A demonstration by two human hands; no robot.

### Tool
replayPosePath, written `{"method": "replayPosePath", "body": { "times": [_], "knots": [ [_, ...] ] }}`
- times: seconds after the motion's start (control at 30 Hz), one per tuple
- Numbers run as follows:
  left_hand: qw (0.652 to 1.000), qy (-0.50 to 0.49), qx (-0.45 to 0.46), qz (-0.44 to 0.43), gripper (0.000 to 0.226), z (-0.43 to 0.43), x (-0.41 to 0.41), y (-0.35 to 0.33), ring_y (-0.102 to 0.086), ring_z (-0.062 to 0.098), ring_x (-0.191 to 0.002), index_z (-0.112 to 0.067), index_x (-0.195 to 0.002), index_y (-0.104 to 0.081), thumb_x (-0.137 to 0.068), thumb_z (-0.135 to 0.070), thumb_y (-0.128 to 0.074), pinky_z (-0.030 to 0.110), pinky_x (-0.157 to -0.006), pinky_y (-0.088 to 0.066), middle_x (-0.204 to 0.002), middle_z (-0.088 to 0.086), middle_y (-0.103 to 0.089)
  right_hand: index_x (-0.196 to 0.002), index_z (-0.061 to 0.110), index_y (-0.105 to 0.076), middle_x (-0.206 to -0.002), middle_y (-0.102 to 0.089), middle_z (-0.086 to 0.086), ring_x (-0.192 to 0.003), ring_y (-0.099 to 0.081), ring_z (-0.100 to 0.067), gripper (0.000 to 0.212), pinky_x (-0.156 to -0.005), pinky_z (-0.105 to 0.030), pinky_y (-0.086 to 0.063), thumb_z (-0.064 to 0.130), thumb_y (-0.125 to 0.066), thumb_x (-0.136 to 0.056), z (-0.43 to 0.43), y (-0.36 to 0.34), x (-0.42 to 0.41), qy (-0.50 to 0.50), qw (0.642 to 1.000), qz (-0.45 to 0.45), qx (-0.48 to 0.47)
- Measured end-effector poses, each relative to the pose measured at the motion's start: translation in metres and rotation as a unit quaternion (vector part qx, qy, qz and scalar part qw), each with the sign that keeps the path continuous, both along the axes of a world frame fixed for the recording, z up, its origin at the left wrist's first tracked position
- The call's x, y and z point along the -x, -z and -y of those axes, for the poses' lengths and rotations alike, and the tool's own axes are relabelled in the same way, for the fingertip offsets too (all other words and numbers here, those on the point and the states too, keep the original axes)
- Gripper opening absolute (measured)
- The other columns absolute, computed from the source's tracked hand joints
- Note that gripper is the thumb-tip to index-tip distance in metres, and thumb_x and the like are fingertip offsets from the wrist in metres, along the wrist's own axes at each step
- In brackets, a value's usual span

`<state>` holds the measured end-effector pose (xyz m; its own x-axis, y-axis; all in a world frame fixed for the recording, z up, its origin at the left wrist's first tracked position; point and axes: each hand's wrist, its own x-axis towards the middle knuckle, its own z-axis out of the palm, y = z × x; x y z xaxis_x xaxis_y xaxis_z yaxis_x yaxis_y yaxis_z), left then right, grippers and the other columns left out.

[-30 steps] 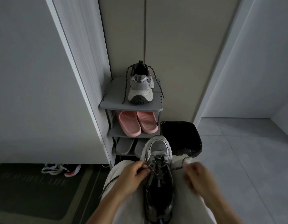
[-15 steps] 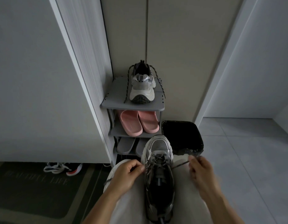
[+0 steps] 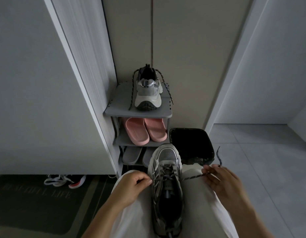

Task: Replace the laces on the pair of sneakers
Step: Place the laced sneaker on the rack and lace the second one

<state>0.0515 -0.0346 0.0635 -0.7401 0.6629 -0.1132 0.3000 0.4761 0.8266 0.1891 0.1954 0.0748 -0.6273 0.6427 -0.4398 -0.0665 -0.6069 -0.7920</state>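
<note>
Head: right hand [image 3: 222,181] on taut lace [image 3: 191,177]

left hand [image 3: 131,183]: fingers curled, pinches lace [image 3: 191,177] | right hand [image 3: 221,180]: fingertips pinch lace

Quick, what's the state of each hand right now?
Left hand: pinching the lace beside the sneaker on the lap.
Right hand: pinching the lace, stretched out sideways.

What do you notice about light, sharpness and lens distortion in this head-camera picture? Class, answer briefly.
Head view: dim, flat light, no glare; the bin interior is featureless black; the right hand pinching the lace is slightly blurred, the sneaker on the lap sharper; the wide-angle lens splays the panel edges outward.
</note>
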Motion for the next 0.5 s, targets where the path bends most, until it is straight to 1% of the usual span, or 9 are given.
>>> {"method": "replayPosePath", "body": {
  "times": [0.1, 0.13, 0.2, 0.27, 0.33, 0.4, 0.43, 0.47, 0.5],
  "knots": [
    [1.000, -0.018, -0.011, -0.002, 0.013, 0.001, 0.003, -0.007, -0.061, -0.001, -0.071, -0.032, -0.072, -0.067, -0.085, -0.027, -0.064, 0.015, -0.068, -0.045, -0.075, -0.018, -0.067, -0.080, 0.007, -0.053, -0.060, -0.064, -0.006, -0.054, -0.064, -0.016, 0.021, -0.057, -0.027, -0.058, 0.005, -0.038, -0.094, -0.003, -0.002, 0.003, 0.006, 0.998, -0.033, 0.059],
    [0.999, -0.033, -0.020, 0.003, 0.012, 0.003, 0.006, -0.009, -0.061, 0.000, -0.071, -0.027, -0.074, -0.068, -0.084, -0.022, -0.065, 0.012, -0.065, -0.044, -0.076, -0.015, -0.068, -0.080, 0.007, -0.053, -0.057, -0.061, -0.004, -0.051, -0.061, -0.015, 0.021, -0.056, -0.027, -0.058, 0.005, -0.037, -0.094, -0.005, -0.002, 0.004, 0.013, 0.997, -0.038, 0.069],
    [0.998, -0.060, -0.025, 0.003, 0.008, 0.008, 0.012, -0.011, -0.062, 0.006, -0.072, -0.021, -0.075, -0.069, -0.083, -0.020, -0.066, 0.015, -0.065, -0.045, -0.076, -0.003, -0.069, -0.083, 0.006, -0.055, -0.050, -0.054, -0.001, -0.043, -0.053, -0.012, 0.022, -0.052, -0.026, -0.056, 0.009, -0.037, -0.096, -0.010, -0.002, 0.004, 0.039, 0.996, -0.041, 0.065],
    [0.997, -0.071, -0.022, -0.011, 0.007, 0.010, 0.017, -0.010, -0.061, 0.004, -0.073, -0.022, -0.077, -0.068, -0.083, -0.019, -0.066, 0.019, -0.069, -0.047, -0.075, -0.001, -0.068, -0.092, 0.004, -0.056, -0.044, -0.043, 0.003, -0.039, -0.040, -0.009, 0.025, -0.044, -0.024, -0.048, 0.014, -0.034, -0.099, -0.014, -0.006, 0.005, 0.039, 0.999, -0.026, -0.013],
    [0.995, -0.083, -0.031, -0.045, 0.009, 0.007, 0.018, -0.010, -0.059, -0.002, -0.082, -0.026, -0.085, -0.065, -0.085, -0.018, -0.064, 0.009, -0.071, -0.044, -0.087, -0.009, -0.066, -0.098, 0.002, -0.058, -0.043, -0.031, 0.008, -0.038, -0.028, -0.006, 0.027, -0.039, -0.018, -0.033, 0.014, -0.035, -0.100, -0.008, -0.014, 0.010, -0.024, 0.990, -0.010, -0.140],
    [0.987, -0.090, -0.056, -0.118, 0.015, -0.002, 0.016, -0.016, -0.057, -0.003, -0.089, -0.024, -0.101, -0.064, -0.085, -0.023, -0.063, 0.003, -0.074, -0.040, -0.095, -0.013, -0.063, -0.092, 0.006, -0.064, -0.045, -0.030, 0.009, -0.039, -0.026, -0.003, 0.024, -0.037, -0.015, -0.026, 0.008, -0.040, -0.097, 0.005, -0.021, 0.018, -0.133, 0.957, 0.016, -0.258],
    [0.983, -0.087, -0.075, -0.145, 0.023, -0.008, 0.013, -0.020, -0.057, -0.002, -0.091, -0.024, -0.107, -0.062, -0.084, -0.027, -0.063, 0.003, -0.076, -0.039, -0.096, -0.015, -0.061, -0.088, 0.012, -0.066, -0.048, -0.034, 0.008, -0.041, -0.028, -0.002, 0.024, -0.039, -0.015, -0.026, 0.007, -0.044, -0.096, 0.011, -0.024, 0.021, -0.193, 0.928, 0.039, -0.318],
    [0.982, -0.084, -0.098, -0.137, 0.028, -0.013, 0.010, -0.024, -0.057, -0.002, -0.089, -0.026, -0.110, -0.058, -0.083, -0.028, -0.064, 0.004, -0.076, -0.040, -0.095, -0.016, -0.062, -0.086, 0.018, -0.067, -0.050, -0.040, 0.010, -0.042, -0.032, -0.003, 0.023, -0.041, -0.015, -0.028, 0.008, -0.047, -0.094, 0.018, -0.027, 0.023, -0.249, 0.887, 0.064, -0.384],
    [0.985, -0.077, -0.124, -0.091, 0.031, -0.019, 0.005, -0.028, -0.059, -0.002, -0.084, -0.027, -0.112, -0.056, -0.083, -0.026, -0.066, 0.005, -0.074, -0.042, -0.092, -0.014, -0.064, -0.085, 0.021, -0.067, -0.051, -0.046, 0.011, -0.044, -0.037, -0.003, 0.021, -0.045, -0.012, -0.030, 0.011, -0.051, -0.093, 0.023, -0.029, 0.025, -0.294, 0.837, 0.085, -0.454]
  ]
}}
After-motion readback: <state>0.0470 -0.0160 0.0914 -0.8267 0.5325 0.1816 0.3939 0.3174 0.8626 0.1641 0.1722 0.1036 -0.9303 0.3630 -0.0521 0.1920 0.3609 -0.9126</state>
